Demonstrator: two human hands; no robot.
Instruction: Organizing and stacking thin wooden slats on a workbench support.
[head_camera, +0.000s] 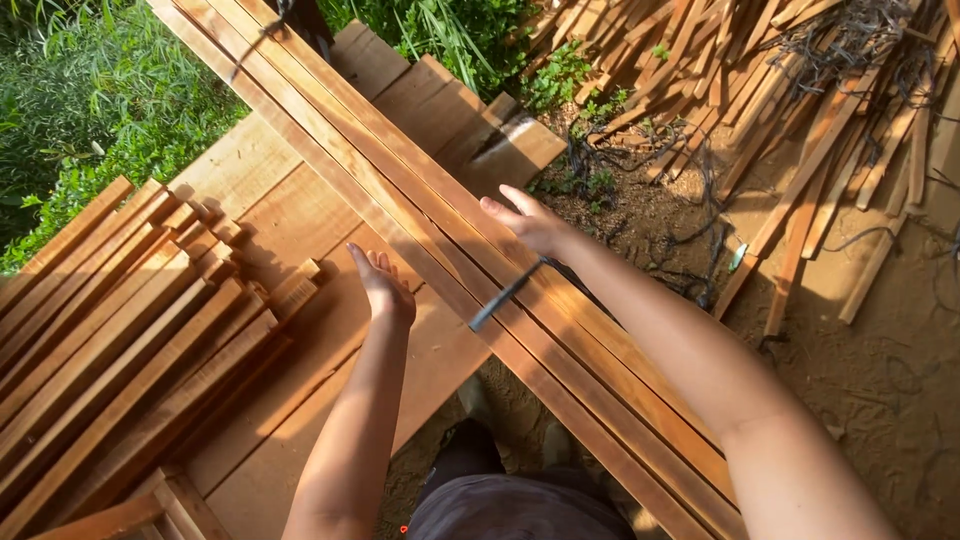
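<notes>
The long wooden slats (450, 225) are lying diagonally across the worktop (270, 200), and the right hand (535, 225) is resting on them with fingers spread loose, a dark pencil-like tool (505, 295) hanging beneath the palm. The left hand (385, 285) is hovering flat and released beside the slats' near edge, next to the stacked strips (120, 320)

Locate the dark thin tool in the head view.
The dark tool lies across the long wooden slats at centre frame, just under the right hand and right of the left hand.
</notes>
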